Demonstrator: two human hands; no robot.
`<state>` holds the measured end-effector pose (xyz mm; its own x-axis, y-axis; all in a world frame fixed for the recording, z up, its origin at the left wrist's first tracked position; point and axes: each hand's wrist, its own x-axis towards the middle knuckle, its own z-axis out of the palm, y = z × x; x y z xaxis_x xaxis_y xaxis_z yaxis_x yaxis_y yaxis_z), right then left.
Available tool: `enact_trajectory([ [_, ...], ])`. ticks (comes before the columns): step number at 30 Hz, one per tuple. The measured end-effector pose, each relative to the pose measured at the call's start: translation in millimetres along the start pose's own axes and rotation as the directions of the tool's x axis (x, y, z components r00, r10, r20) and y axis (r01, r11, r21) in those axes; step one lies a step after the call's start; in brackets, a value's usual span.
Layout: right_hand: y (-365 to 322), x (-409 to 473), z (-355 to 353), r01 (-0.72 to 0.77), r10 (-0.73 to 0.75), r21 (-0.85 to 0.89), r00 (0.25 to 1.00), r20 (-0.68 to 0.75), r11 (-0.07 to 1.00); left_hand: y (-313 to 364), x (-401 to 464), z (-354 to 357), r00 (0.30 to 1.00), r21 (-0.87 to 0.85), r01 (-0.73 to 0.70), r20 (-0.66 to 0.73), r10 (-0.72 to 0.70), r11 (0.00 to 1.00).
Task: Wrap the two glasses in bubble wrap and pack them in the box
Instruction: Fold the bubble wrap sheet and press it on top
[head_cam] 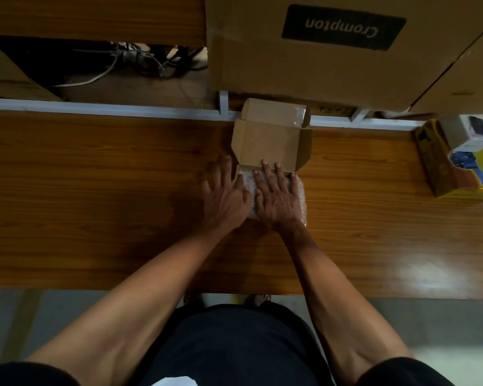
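Presently, the left hand (226, 190) is lying flat with straight fingers, steadying the edge of the bubble-wrapped bundle (273, 190) on the table (95, 176). The right hand (278, 199) is pressing it down, fingers extended, apparently keeping the wrap closed. The open box (268, 143) is sitting just beyond, touching it.

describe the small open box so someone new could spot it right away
On the wooden table, look just below the huge Crompton carton. The small cardboard box lies there with its lid flapped open, right beyond the bubble-wrapped bundle under both hands. It is plain brown, unlike the yellow box at far right.
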<state>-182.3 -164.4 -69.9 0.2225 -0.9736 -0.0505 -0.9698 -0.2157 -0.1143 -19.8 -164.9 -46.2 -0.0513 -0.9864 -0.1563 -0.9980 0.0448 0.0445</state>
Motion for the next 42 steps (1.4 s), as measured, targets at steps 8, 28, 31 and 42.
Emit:
enact_trajectory([
  [8, 0, 1, -1, -0.003, 0.003, -0.004, 1.0, 0.016, 1.0, 15, 2, -11, 0.941, -0.27, 0.266, 0.28, -0.189, 0.925],
  [28, -1, 1, -1, -0.019, 0.019, 0.005, 1.0, 0.023, 1.0, 15, -35, -6, 0.939, -0.326, 0.279, 0.289, -0.185, 0.903],
  [31, -1, 2, -1, -0.02, 0.02, 0.01, 0.999, 0.028, 1.0, 19, -31, -15, 0.847, -0.445, 0.482, 0.458, -0.271, 0.755],
  [42, 0, 2, 1, -0.027, 0.027, -0.002, 0.999, 0.037, 1.0, 14, -56, 7, 0.987, -0.25, 0.144, 0.104, -0.122, 0.957],
])
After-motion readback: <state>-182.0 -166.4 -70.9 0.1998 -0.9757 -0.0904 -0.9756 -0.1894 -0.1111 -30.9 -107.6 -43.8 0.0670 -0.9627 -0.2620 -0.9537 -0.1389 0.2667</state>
